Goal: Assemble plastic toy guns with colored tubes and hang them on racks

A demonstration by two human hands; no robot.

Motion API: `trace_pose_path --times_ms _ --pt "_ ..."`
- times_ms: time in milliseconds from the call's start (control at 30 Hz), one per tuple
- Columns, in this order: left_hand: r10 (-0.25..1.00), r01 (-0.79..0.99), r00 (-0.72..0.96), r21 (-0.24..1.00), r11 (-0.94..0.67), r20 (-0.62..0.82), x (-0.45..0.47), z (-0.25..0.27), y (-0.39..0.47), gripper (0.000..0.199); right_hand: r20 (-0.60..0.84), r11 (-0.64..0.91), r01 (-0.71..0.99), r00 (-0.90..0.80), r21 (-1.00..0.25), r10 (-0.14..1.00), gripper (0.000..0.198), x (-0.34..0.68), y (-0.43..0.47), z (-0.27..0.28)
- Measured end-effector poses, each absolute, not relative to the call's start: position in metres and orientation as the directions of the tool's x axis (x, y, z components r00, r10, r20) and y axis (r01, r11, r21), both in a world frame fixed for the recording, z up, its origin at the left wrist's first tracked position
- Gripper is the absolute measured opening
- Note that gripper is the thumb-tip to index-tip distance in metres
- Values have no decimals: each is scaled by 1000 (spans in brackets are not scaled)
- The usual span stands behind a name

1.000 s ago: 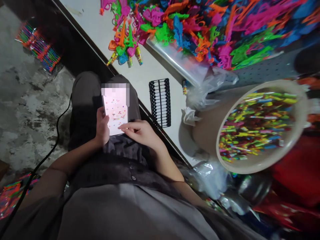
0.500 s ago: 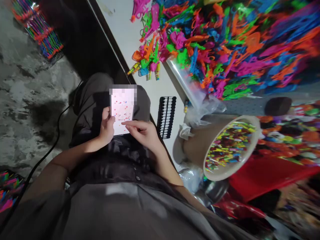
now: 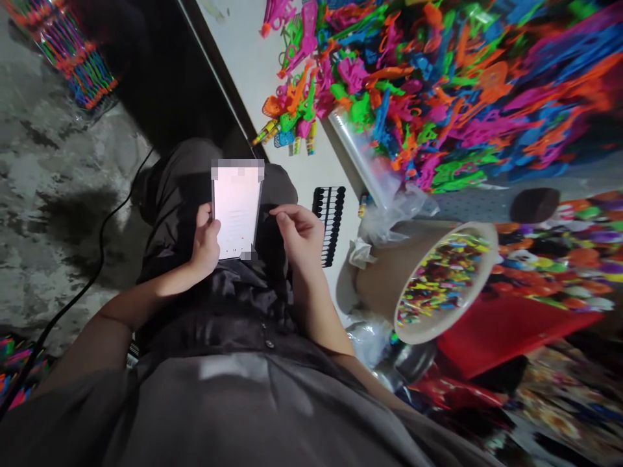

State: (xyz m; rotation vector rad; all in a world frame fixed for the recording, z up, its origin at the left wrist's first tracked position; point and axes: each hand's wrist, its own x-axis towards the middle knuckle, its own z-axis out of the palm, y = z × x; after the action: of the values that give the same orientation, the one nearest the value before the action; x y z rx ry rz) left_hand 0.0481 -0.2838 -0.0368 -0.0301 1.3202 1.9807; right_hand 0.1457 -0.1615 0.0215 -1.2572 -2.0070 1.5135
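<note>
A smartphone (image 3: 236, 211) with a bright, pale screen lies over my lap, its edges partly pixelated. My left hand (image 3: 206, 243) is closed around its left edge and lower part, the thumb resting along the side of the screen. To the right of the phone, apart from it, my right hand (image 3: 300, 235) hovers over my thigh. Its index finger stretches toward the phone with the thumb just beneath, and the other fingers are loosely curled. Nothing shows in that hand. A black rack-like plastic piece (image 3: 333, 224) lies on the white table (image 3: 287, 175), partly behind the right hand.
Heaped colourful plastic toys (image 3: 413, 97) cover the table's far side. Beside them lie a clear plastic roll (image 3: 357, 149) and crumpled film. A beige bucket (image 3: 379, 272) holds small colourful pieces. Packed bundles (image 3: 82, 61) and a black cable (image 3: 103, 227) are on the floor at left.
My right hand has drawn back from the phone's screen to the right. The screen has changed from a pink picture with coloured dots to a mostly plain pale page. My left hand still holds the phone.
</note>
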Motion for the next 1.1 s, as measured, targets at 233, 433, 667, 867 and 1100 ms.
trace_pose_path --times_ms 233,433,667,867,1100 --pt "567 -516 -743 844 -145 -357 55 -31 -285 35 -199 43 365 -598 -930 776 30 154 -166 24" --pt "638 -462 -710 881 -101 -299 67 -19 -287 36 -219 -23 320 -594 -947 774 33 171 -169 33" --pt "663 -467 -692 877 -111 -285 92 -12 -291 31 -190 8 280 -672 -960 716 31 193 -171 44" --pt "696 -519 -663 839 -163 -276 106 2 -287 27 -134 8 218 -629 -976 765 33 206 -169 41" --pt "636 -472 -708 875 -105 -306 115 9 -290 24 -66 0 115 -570 -993 819 29 207 -162 38"
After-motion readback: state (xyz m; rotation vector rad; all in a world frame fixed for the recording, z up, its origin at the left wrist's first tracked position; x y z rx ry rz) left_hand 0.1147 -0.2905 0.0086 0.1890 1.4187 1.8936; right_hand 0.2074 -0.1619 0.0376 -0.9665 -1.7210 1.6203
